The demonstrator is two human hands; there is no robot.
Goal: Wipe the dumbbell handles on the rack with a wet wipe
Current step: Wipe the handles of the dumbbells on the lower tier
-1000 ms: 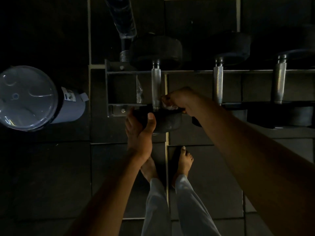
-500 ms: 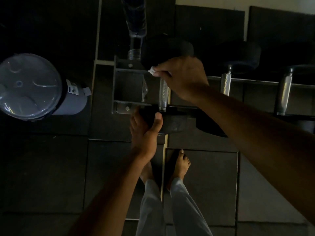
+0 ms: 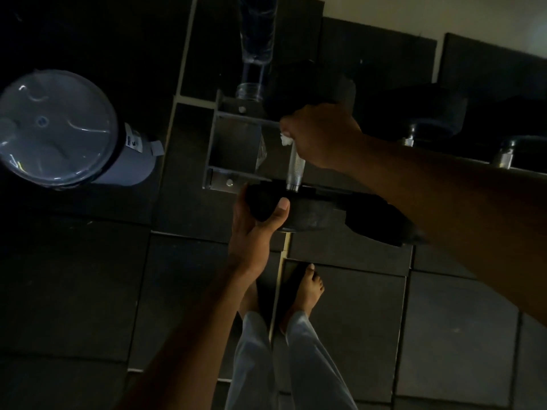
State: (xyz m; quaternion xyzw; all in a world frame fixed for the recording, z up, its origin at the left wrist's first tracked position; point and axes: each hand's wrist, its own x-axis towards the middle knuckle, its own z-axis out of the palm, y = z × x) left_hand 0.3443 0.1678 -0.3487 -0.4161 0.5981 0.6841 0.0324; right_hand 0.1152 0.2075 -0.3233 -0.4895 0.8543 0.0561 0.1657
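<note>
A: What does the dumbbell handle [image 3: 296, 170] look like?

B: It is a shiny metal bar, round like a stick, with tiny bumps all over it. It runs from the near round weight [image 3: 307, 216] to the far round weight [image 3: 307, 87]. Both weights are black and look dull and a bit rough.

A: Where is it?

B: It lies on the rack [image 3: 231, 143], at the left end. The rack is made of grey metal bars with small round bolts.

A: What are the hands doing?

B: The right hand [image 3: 321, 134] is curled round the far part of the handle. A little white wet wipe [image 3: 285, 139] pokes out on its left side, all scrunched up. The left hand [image 3: 257, 220] cups the near weight from below, with the thumb pressed on top.

A: What else is there?

B: More dumbbells [image 3: 420, 113] sit to the right on the rack, with the same shiny handles. A round tub [image 3: 59, 128] with a see-through lid stands on the floor [image 3: 74, 291] far to the left. The floor is dark square mats. A clear bottle [image 3: 254, 48] is just past the rack. Two bare feet [image 3: 307, 288] stand near the rack.
</note>
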